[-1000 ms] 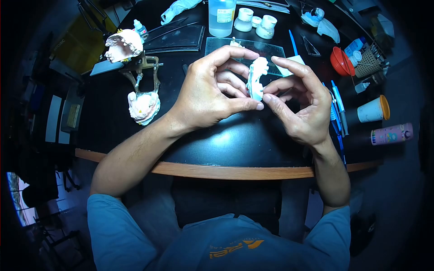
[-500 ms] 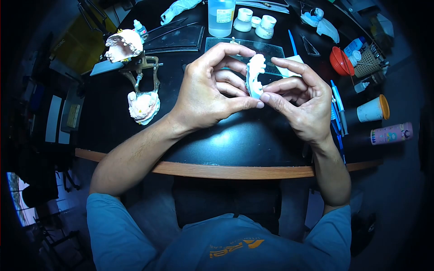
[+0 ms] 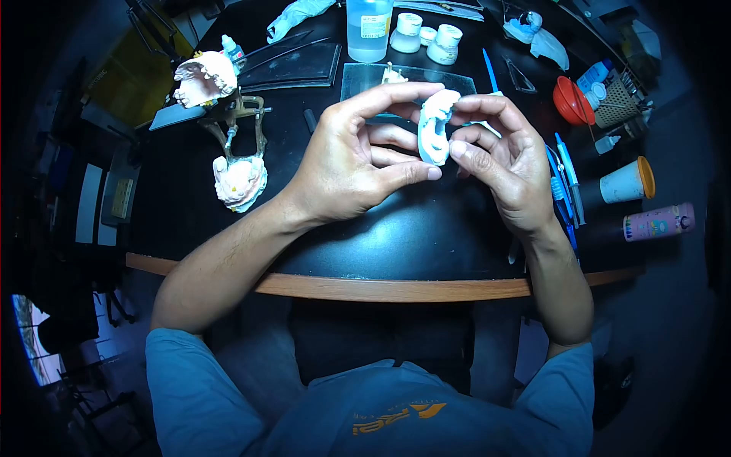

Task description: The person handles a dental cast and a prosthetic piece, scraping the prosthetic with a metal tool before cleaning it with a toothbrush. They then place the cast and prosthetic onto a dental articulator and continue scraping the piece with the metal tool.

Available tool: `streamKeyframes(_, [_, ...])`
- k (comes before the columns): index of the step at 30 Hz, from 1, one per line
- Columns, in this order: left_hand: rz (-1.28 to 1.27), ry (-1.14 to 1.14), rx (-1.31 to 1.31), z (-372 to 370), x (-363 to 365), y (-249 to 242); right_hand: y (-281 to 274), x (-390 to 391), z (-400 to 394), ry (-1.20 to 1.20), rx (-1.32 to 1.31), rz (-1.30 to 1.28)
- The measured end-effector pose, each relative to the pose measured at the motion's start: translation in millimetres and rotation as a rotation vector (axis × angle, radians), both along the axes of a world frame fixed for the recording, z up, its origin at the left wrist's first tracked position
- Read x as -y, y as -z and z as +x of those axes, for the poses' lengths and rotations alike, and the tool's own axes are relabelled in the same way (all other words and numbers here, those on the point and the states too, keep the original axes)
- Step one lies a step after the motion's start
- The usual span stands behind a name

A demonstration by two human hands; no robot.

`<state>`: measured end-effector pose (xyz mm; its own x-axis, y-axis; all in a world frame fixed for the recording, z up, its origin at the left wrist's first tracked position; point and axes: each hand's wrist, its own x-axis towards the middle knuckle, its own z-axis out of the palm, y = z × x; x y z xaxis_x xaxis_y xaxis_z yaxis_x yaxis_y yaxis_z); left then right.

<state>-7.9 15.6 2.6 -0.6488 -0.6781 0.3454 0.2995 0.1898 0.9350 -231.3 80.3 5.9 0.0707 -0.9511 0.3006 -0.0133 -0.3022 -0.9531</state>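
A white dental cast (image 3: 435,129) with teeth along one side is held upright on edge above the black table. My left hand (image 3: 354,156) grips it from the left, index fingertip at its top and thumb along its bottom. On the right side, my right hand (image 3: 510,164) has its index fingertip against the upper edge and its thumb by the lower edge; its other fingers are curled and partly hidden. Left of my hands stands a metal articulator (image 3: 259,133) bearing an upper dental cast (image 3: 205,78) and a lower dental cast (image 3: 241,184).
Behind my hands lie a glass slab (image 3: 362,80) with a small pale piece (image 3: 393,75), a bottle of clear liquid (image 3: 368,34) and several white jars (image 3: 444,46). To the right are blue tools (image 3: 561,186), a red bowl (image 3: 572,101), an orange-lidded cup (image 3: 628,180) and a pink container (image 3: 659,222).
The dental cast has turned so more of its toothed inner side shows. My right thumb has moved up and right from its bottom end. Both hands stay in about the same place.
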Motion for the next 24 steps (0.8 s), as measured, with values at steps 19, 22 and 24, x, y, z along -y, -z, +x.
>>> streamKeyframes(19, [0.408,0.243,0.039,7,16,8,-2,-5,10,0.201,-0.178,-0.180])
streamKeyframes(22, [0.391,0.231,0.075,6,16,7,-2,-5,11,0.212,-0.196,-0.158])
streamKeyframes(24, [0.396,0.237,0.074,7,16,9,-1,-5,11,0.210,-0.191,-0.162])
